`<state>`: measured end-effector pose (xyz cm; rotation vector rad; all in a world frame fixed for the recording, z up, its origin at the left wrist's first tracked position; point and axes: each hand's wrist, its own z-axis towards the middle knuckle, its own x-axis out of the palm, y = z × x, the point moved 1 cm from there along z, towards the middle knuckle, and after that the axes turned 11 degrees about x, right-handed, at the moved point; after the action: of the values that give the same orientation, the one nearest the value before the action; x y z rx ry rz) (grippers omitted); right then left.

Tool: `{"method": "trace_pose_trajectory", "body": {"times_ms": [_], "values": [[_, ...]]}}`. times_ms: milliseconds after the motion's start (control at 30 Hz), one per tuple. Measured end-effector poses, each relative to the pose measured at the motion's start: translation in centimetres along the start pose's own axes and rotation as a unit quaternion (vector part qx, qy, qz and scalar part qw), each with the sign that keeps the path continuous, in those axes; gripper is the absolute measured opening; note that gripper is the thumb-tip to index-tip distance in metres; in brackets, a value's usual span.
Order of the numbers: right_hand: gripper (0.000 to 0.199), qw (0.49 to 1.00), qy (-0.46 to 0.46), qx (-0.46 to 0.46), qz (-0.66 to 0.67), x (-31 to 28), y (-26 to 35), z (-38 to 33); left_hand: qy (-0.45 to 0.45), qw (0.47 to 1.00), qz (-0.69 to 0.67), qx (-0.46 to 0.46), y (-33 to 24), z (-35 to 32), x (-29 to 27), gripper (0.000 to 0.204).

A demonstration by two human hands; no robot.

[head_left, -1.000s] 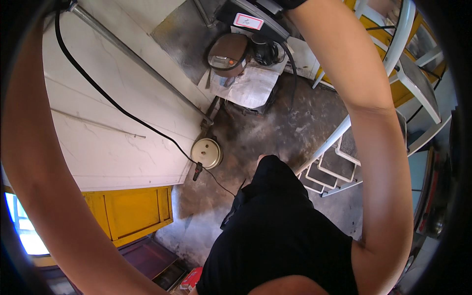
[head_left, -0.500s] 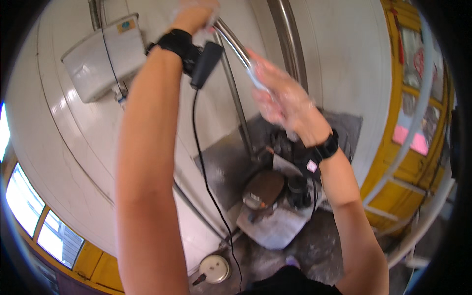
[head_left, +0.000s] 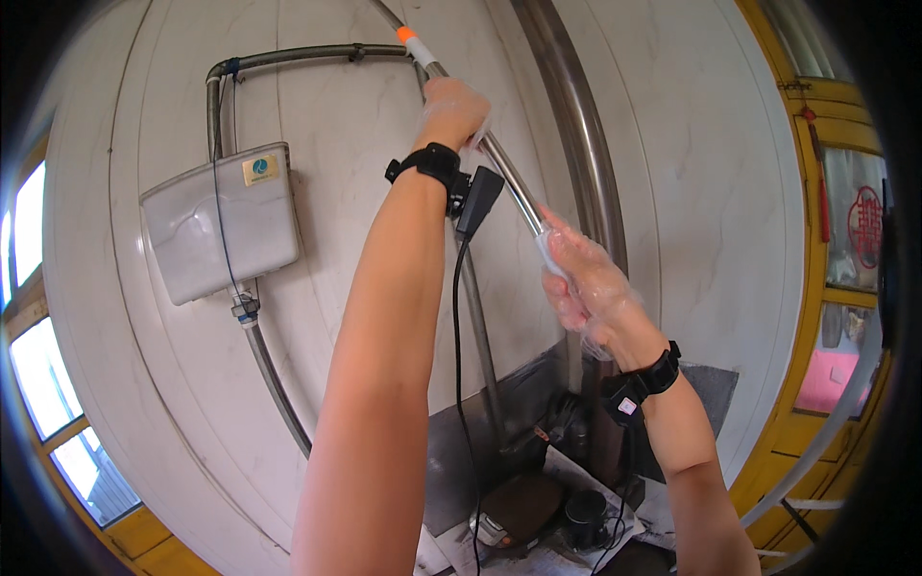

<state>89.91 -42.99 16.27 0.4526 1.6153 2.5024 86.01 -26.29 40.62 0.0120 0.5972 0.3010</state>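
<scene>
Overhead, both gloved hands close around 1 steel pipe (head_left: 509, 178) slanting from upper centre down to the right: left hand (head_left: 451, 110) higher, right hand (head_left: 586, 283) lower at its end.

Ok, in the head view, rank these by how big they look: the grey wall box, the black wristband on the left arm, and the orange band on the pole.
1. Grey wall box
2. Black wristband
3. Orange band
</scene>
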Motion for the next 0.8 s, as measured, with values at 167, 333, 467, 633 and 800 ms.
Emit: {"method": "trace_pose_trajectory", "body": {"times_ms": [167,333,467,633,800], "values": [[0.065,0.999,-0.041,0.002,-0.007,-1.4,3.0,0.3,0.022,0.969,0.209,0.131,-2.3,3.1,0.3,0.007],[0.067,0.998,-0.042,0.012,0.039,-2.3,4.6,-0.5,-0.028,0.944,0.252,0.213,-3.0,5.4,1.4,0.014],[0.066,0.998,-0.053,0.001,0.030,-3.5,6.0,-0.9,0.002,0.934,0.283,0.220,-5.6,6.1,1.3,0.007],[0.057,0.998,-0.052,-0.009,0.029,-5.9,6.9,-0.5,0.038,0.994,0.082,0.069,-8.3,7.6,2.2,0.010],[0.051,0.997,-0.060,0.009,0.039,-9.1,7.8,1.9,0.118,0.954,0.187,0.202,-7.3,11.7,6.3,0.020]]}}
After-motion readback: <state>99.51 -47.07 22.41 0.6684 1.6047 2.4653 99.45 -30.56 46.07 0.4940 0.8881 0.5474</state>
